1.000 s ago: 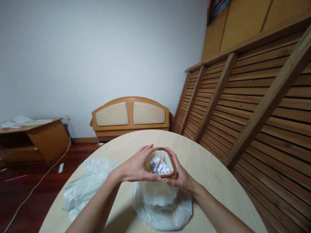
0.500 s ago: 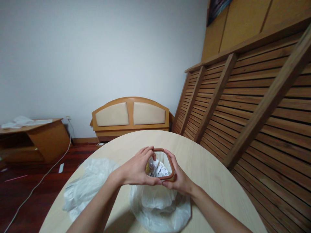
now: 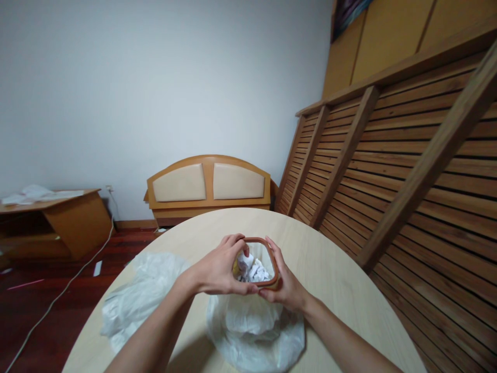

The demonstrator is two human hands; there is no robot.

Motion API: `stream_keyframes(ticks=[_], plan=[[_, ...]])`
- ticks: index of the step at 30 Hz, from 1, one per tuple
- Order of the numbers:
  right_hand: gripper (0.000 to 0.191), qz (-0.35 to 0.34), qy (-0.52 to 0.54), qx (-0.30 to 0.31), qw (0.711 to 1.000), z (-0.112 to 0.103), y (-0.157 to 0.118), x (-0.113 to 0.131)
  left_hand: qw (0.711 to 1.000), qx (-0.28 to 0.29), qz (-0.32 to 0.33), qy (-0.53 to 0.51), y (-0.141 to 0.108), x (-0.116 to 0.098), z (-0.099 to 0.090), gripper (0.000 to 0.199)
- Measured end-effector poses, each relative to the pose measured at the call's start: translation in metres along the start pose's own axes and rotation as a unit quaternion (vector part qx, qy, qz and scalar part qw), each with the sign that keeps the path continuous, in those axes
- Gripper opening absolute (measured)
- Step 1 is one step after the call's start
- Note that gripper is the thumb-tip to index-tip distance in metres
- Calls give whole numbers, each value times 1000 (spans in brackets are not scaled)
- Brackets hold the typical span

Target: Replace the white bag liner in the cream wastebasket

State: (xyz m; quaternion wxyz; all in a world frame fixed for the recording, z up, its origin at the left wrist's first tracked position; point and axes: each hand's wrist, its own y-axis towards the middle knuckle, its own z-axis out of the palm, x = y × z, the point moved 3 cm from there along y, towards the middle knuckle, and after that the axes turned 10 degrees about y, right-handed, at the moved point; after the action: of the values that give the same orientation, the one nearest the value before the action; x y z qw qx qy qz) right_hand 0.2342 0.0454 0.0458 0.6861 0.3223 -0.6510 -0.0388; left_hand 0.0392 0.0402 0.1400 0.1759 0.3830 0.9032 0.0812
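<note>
Brown rims the one container [image 3: 267, 283], held between both hands above the worktop [image 3: 334, 290]; its base is hidden. Inside it lies crumpled white paper [image 3: 257, 272], too jumbled to count and too small to tell whether it bears writing. At the container's left, the left hand [image 3: 219, 270] grips its wall, fingers curled over the rim; at its right, the right hand [image 3: 289, 286] has its fingers clasped round the side. Two plastic bags lie about: a near bag [image 3: 256, 344] in front of the container, a second bag [image 3: 143, 292] left of it. Beyond it stands one headboard [image 3: 208, 181] with two cream panels [image 3: 238, 181].
</note>
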Motion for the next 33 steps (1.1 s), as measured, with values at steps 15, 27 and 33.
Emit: stream_keyframes(ticks=[15, 27, 33], plan=[[127, 5, 25, -1, 1000, 1, -1, -3, 1000, -12, 1, -13, 1, 2, 3, 57], [125, -4, 35, -1, 999, 2, 1, -3, 1000, -17, 1, -15, 1, 4, 3, 57], [121, -10, 3, 39, 999, -2, 6, 10, 1000, -18, -2, -18, 1, 3, 3, 56]])
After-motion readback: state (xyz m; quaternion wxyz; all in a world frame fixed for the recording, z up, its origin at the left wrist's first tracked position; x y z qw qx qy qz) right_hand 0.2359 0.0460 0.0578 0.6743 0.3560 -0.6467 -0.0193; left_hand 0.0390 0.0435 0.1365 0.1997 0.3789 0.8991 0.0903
